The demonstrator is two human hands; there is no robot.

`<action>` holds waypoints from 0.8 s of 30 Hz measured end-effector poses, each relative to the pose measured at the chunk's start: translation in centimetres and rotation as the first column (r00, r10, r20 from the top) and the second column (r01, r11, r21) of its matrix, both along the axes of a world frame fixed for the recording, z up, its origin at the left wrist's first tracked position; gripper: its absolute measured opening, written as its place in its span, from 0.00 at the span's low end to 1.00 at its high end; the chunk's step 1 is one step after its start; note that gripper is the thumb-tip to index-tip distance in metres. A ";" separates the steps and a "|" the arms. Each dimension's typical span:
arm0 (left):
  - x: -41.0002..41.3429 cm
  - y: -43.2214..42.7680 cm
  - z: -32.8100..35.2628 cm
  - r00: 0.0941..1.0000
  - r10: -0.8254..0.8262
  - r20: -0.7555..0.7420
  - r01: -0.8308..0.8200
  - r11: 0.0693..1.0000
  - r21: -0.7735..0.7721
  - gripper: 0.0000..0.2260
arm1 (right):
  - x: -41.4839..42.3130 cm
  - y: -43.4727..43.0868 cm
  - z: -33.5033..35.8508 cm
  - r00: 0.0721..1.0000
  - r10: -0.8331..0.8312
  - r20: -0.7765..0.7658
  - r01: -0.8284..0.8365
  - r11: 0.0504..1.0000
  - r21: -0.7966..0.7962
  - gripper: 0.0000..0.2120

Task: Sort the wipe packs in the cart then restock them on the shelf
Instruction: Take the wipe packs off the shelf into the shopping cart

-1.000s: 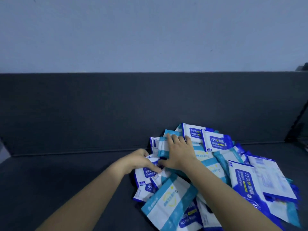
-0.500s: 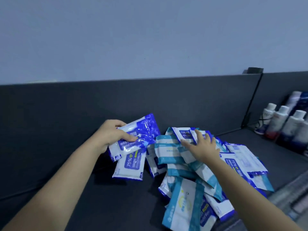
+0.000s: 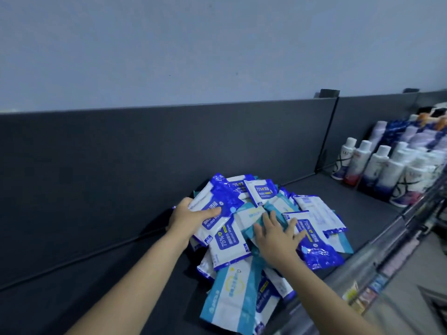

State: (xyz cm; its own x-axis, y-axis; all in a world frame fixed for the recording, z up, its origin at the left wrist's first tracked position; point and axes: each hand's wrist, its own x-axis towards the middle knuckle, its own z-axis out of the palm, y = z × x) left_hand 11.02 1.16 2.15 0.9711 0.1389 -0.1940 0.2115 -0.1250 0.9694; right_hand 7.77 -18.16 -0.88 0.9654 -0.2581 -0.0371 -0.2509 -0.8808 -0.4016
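The left hand (image 3: 191, 217) grips a glossy dark-blue and white alcohol wipe pack (image 3: 219, 201) by its near end, thumb stretched across the top face and the fingers tucked out of sight beneath it. That pack lies tilted on the upper left of a loose heap of plastic wipe packs (image 3: 261, 228), touching the packs under it. The right hand (image 3: 278, 235) lies flat on the middle of the heap, fingers spread wide and holding nothing, the palm pressed on a pale teal and white wipe pack (image 3: 250, 215). Just right of its fingers lies another dark-blue pack printed 75% (image 3: 312, 240). A larger teal-striped white pack (image 3: 232, 296) lies at the near edge of the heap. All of it sits on a dark grey shelf board (image 3: 96, 286) against a dark back panel. Well apart to the right, past a thin divider, stand rows of white bottles with caps (image 3: 377, 170).
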 end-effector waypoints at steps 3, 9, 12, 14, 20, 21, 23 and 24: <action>-1.1 -0.8 0.7 0.998 0.048 0.037 -0.056 0.965 0.257 0.24 | -0.2 0.2 -0.8 0.994 0.056 0.091 -0.058 0.998 0.029 0.27; -2.5 -2.1 -0.4 0.996 0.064 0.061 -0.045 0.958 -0.282 0.26 | -0.4 1.3 0.3 0.963 0.030 0.269 -0.178 0.819 0.546 0.22; -2.5 -3.0 -0.9 0.990 0.142 -0.017 -0.138 0.909 -0.394 0.41 | -0.7 2.9 1.3 0.958 0.039 0.283 -0.232 0.683 0.692 0.23; -2.4 -3.2 -0.5 0.990 0.135 -0.040 -0.138 0.877 -0.460 0.46 | -0.9 3.7 1.6 0.956 0.060 0.287 -0.260 0.624 0.737 0.24; -3.3 -2.8 0.0 0.996 0.076 0.044 -0.056 0.935 -0.349 0.42 | -1.1 3.1 1.8 0.982 -0.115 0.152 -0.023 0.721 0.693 0.39; -3.3 -2.6 -0.2 0.995 0.084 0.055 -0.059 0.931 -0.360 0.41 | -1.4 3.0 1.8 0.983 -0.143 0.113 0.019 0.697 0.717 0.42; -3.6 -2.2 -0.2 0.992 0.095 0.083 -0.055 0.916 -0.397 0.38 | -2.1 3.2 1.6 0.983 -0.158 0.092 0.025 0.614 0.789 0.45; -3.9 -1.9 -0.1 0.991 0.091 0.102 -0.041 0.911 -0.411 0.37 | -2.5 3.3 1.5 0.981 -0.161 0.108 0.002 0.565 0.825 0.43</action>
